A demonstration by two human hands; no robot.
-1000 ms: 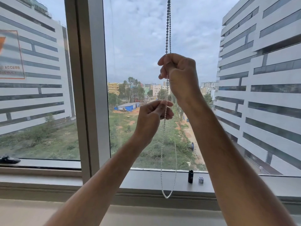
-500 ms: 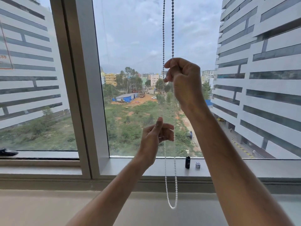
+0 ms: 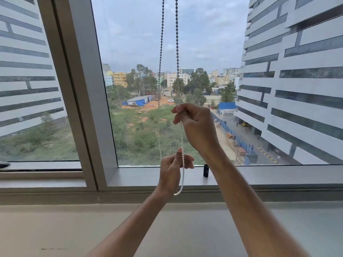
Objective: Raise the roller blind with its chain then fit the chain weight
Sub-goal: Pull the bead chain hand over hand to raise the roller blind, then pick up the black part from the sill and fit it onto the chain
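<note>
A white bead chain point(image 3: 177, 43) hangs as a loop in two strands in front of the window glass. My right hand point(image 3: 194, 125) is closed on the right strand at mid-height. My left hand point(image 3: 173, 169) is lower, with thumb and fingers pinched on the same strand just above the sill; the loop's bottom curls out below that hand. A small black cylindrical chain weight point(image 3: 205, 170) stands upright on the sill, just right of my left hand and partly behind my right forearm. The blind itself is out of view above.
The grey window sill point(image 3: 141, 177) runs across the frame, with a thick vertical mullion point(image 3: 83, 89) to the left. A dark object point(image 3: 4, 164) lies at the far left edge of the sill. A pale ledge point(image 3: 55, 229) spreads below.
Both hands have come down along the chain, the right from head height to mid-window, the left to sill level. The view has tilted down and the two strands have spread apart.
</note>
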